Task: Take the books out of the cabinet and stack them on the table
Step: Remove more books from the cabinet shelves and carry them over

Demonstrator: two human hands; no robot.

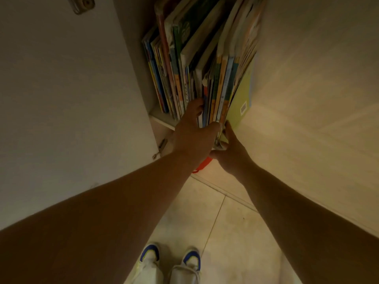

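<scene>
A: Big white cabinet door [67, 95] filled the left of the frame, and the books [196, 64] stood packed on the shelf [159, 117] at upper centre.

B: The left hand [194, 138] had curled around a bundle of spines; the right hand [233, 152] pinched that bundle's lower edge by the green book [242, 101]. Shoes [170, 261] sat at the bottom.

Probably a home, though the light is dim: picture books [196, 64] crammed upright inside a white cabinet [67, 95], pale tiled floor [225, 232] below it.
</scene>
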